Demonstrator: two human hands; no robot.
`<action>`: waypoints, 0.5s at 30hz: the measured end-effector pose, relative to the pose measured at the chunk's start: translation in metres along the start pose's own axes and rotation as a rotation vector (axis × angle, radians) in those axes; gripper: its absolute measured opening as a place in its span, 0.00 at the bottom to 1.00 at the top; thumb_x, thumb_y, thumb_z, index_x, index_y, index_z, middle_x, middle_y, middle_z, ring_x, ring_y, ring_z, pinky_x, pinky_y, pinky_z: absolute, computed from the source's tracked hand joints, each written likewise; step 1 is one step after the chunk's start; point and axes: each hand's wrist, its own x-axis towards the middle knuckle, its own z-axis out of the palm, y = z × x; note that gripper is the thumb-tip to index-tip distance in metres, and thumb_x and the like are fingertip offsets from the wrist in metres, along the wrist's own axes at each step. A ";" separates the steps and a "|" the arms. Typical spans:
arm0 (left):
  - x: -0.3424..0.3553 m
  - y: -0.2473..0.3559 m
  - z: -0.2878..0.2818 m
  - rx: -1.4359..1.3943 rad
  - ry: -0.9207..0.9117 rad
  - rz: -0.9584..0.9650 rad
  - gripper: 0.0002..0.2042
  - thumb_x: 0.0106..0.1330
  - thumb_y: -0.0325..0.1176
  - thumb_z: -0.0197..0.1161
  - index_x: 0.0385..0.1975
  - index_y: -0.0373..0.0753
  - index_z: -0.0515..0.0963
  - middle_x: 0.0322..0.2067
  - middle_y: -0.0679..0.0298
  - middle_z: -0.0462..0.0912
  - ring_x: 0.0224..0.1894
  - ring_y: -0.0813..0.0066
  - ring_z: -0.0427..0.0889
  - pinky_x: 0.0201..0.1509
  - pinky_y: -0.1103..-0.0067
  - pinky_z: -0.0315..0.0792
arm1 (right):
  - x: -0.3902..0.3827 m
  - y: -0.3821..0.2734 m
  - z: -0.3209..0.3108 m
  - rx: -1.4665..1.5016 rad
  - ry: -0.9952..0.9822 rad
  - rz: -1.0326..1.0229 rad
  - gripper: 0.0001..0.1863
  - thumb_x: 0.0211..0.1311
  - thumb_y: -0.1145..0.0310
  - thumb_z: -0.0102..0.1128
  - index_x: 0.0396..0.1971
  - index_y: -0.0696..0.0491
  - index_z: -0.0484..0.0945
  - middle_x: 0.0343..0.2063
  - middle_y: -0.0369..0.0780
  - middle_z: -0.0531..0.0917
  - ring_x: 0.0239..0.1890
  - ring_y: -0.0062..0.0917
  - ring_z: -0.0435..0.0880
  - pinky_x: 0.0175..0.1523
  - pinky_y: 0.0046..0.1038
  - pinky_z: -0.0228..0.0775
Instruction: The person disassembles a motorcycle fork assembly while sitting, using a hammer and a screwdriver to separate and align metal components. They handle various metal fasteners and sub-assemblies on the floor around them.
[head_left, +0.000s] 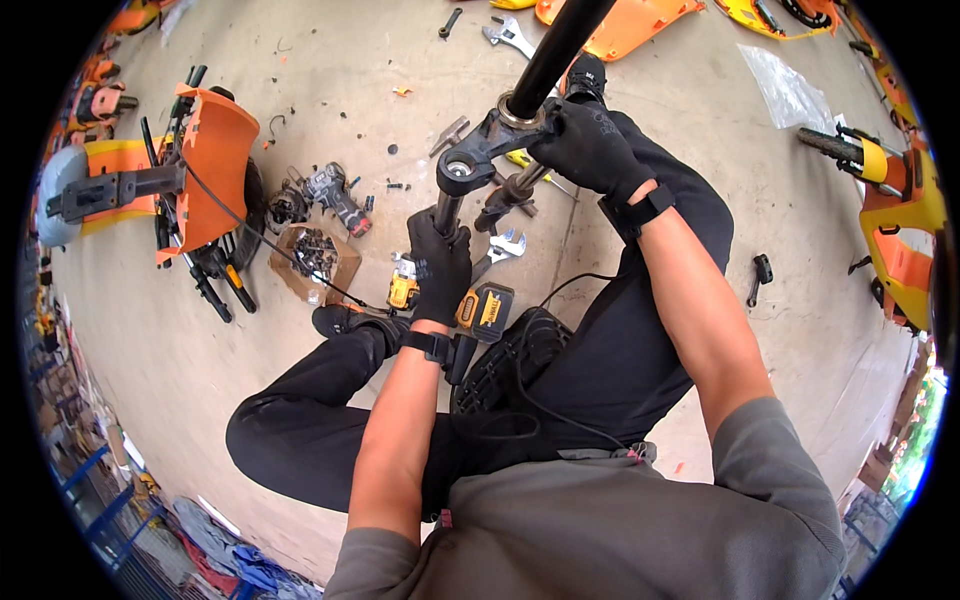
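A black fork clamp [487,143] is held up in front of me, with a thick black tube [560,58] rising from its right part toward the top of the view. My left hand [438,265], in a black glove, is closed round a grey metal tube [449,210] just below the clamp's left socket. My right hand [590,148], gloved too, wraps the clamp's right end beside the black tube; its fingertips are partly hidden. Under the clamp, another dark metal tube [512,198] slants down. An adjustable wrench [502,249] lies just right of my left hand.
On the floor are an open cardboard box [345,268] of small parts, a grey-red power tool [340,200], a yellow-black cordless tool [486,311] and another adjustable wrench [513,38]. An orange part-built bike [218,160] stands left, a yellow-orange one [900,225] right. A plastic bag [785,87] lies far right.
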 end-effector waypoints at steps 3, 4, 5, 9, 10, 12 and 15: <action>0.010 0.002 -0.003 -0.069 -0.014 -0.024 0.16 0.62 0.25 0.65 0.46 0.32 0.68 0.39 0.49 0.72 0.39 0.49 0.75 0.44 0.63 0.71 | 0.003 -0.006 0.001 -0.050 0.049 -0.025 0.13 0.53 0.64 0.62 0.34 0.57 0.77 0.28 0.51 0.84 0.35 0.48 0.84 0.42 0.42 0.74; 0.012 -0.001 -0.003 -0.065 -0.001 -0.029 0.16 0.62 0.24 0.65 0.47 0.32 0.69 0.39 0.49 0.72 0.40 0.49 0.75 0.44 0.64 0.71 | 0.004 -0.009 0.002 -0.069 0.074 -0.044 0.13 0.53 0.64 0.62 0.35 0.57 0.77 0.27 0.51 0.84 0.34 0.48 0.84 0.41 0.42 0.74; 0.012 -0.006 -0.001 -0.061 0.012 -0.033 0.16 0.62 0.24 0.65 0.47 0.32 0.69 0.39 0.50 0.72 0.40 0.49 0.75 0.44 0.64 0.71 | 0.005 -0.012 0.003 -0.057 0.076 -0.044 0.13 0.53 0.64 0.62 0.35 0.57 0.78 0.27 0.51 0.84 0.35 0.48 0.84 0.41 0.42 0.74; 0.012 -0.024 0.003 -0.068 0.035 0.039 0.16 0.60 0.23 0.65 0.47 0.33 0.70 0.39 0.51 0.71 0.42 0.51 0.74 0.47 0.64 0.70 | 0.008 -0.018 0.015 -0.024 0.100 -0.098 0.13 0.52 0.65 0.63 0.36 0.55 0.78 0.27 0.50 0.84 0.34 0.46 0.84 0.40 0.42 0.75; 0.010 -0.028 0.004 -0.069 0.020 -0.004 0.18 0.59 0.23 0.65 0.48 0.33 0.69 0.42 0.49 0.72 0.44 0.48 0.75 0.48 0.63 0.70 | 0.008 -0.021 0.016 -0.024 0.097 -0.090 0.13 0.52 0.65 0.63 0.36 0.55 0.78 0.27 0.49 0.84 0.34 0.46 0.84 0.40 0.41 0.75; 0.008 -0.032 0.009 -0.072 -0.004 -0.085 0.21 0.57 0.23 0.65 0.51 0.33 0.67 0.47 0.46 0.72 0.48 0.43 0.76 0.51 0.60 0.71 | 0.010 -0.025 0.018 -0.059 0.073 -0.066 0.14 0.51 0.65 0.65 0.36 0.55 0.78 0.26 0.49 0.84 0.34 0.45 0.85 0.40 0.41 0.75; 0.007 -0.038 0.010 -0.141 0.001 -0.115 0.21 0.57 0.22 0.65 0.50 0.33 0.68 0.46 0.47 0.72 0.49 0.43 0.75 0.51 0.59 0.71 | 0.009 -0.033 0.021 -0.100 0.076 -0.041 0.14 0.51 0.65 0.65 0.36 0.55 0.78 0.26 0.48 0.84 0.33 0.45 0.85 0.39 0.41 0.75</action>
